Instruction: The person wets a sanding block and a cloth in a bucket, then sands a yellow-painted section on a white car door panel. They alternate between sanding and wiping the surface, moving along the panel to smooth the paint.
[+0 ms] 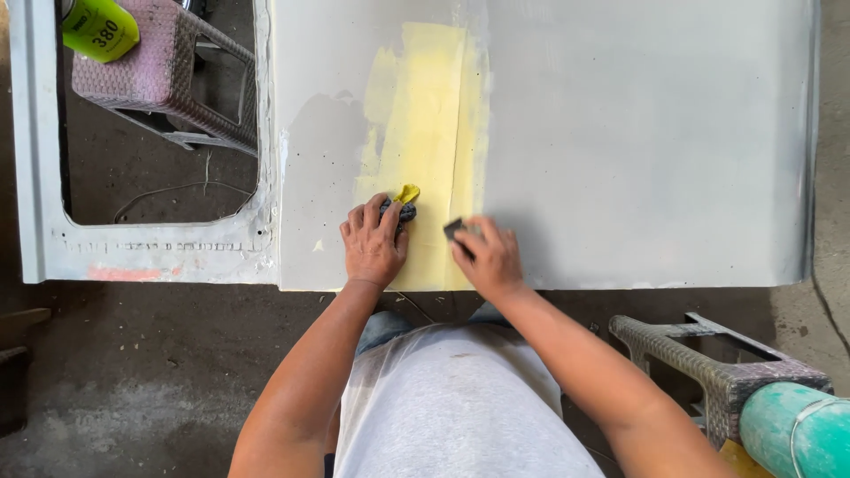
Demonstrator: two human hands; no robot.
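- Nearest the camera is the person's own body: a pale grey shirt [460, 407], with a strip of blue jeans [382, 326] showing above it, and both bare forearms reaching forward.
- Under and around the body lies a dark, dusty concrete floor [133, 372], paler and scuffed toward the lower left.
- At the lower right stands a woven plastic stool [699, 354], and a green can [792, 429] lies across its seat.
- The left hand [374, 241] rests on the near edge of the panel, fingers curled around a dark, crumpled rag [403, 211] with a dab of yellow filler [408, 192] on its top.
- The right hand [487, 257] lies just beside it, apart from the left, fingers pinched on a small dark sanding block [454, 229] pressed flat to the surface.
- Both hands work on a large grey car panel [646, 142] lying flat, matte and primer-coloured, with faint specks on it.
- A tall patch of pale yellow filler [434, 124] runs from the near edge up the panel between and beyond the hands; a straight crease line cuts through it lengthwise.
- Left of the patch the grey is darker and blotchy.
- At the left the panel opens into a window frame [35, 177], and the floor with thin loose wires shows through the opening.
- Farthest, at the upper left, a second woven stool [168, 71] shows through the opening, with a yellow-green spray can [99, 28] lying on it.
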